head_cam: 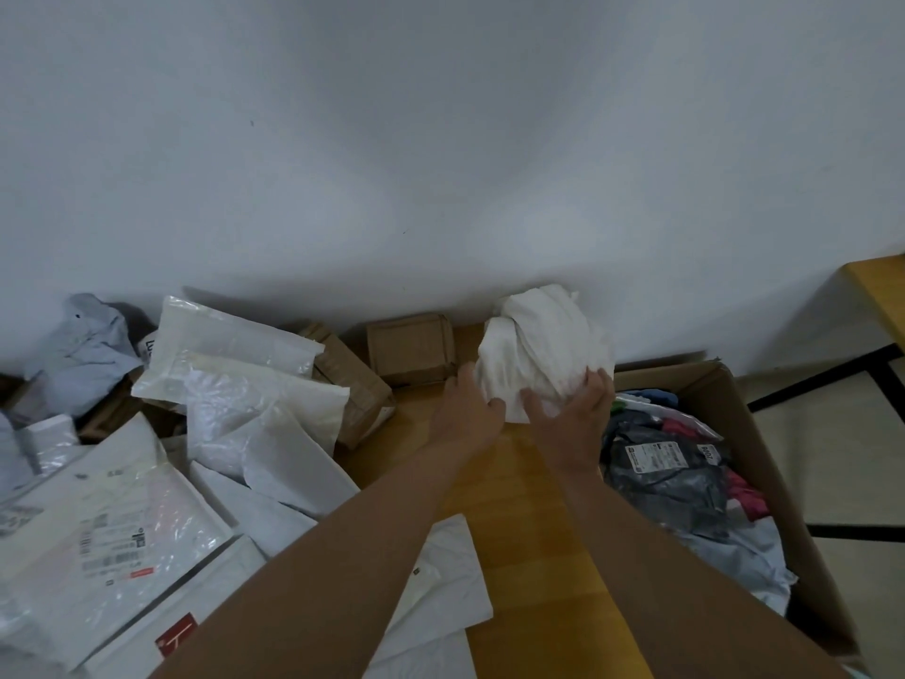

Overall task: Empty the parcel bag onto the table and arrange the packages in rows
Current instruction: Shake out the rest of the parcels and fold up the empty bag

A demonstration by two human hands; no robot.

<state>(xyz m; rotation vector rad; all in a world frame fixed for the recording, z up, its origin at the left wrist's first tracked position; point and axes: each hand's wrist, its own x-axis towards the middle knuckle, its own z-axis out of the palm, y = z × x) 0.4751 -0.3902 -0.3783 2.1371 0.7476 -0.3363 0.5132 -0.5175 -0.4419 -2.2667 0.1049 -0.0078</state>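
A crumpled white woven bag (pixel 543 343) stands bunched against the wall at the far edge of the wooden table (pixel 519 521). My left hand (pixel 467 401) grips its lower left side and my right hand (pixel 573 409) grips its lower right, fingers curled into the fabric. White plastic mailers (pixel 254 384) and flat white packages (pixel 103 521) lie piled over the left half of the table. Two brown cardboard boxes (pixel 409 350) sit by the wall left of the bag.
An open cardboard carton (pixel 754 433) at the table's right edge holds dark and coloured parcels (pixel 671 472). A grey mailer (pixel 83 345) lies at the far left. A second wooden table (pixel 881 291) stands at the far right.
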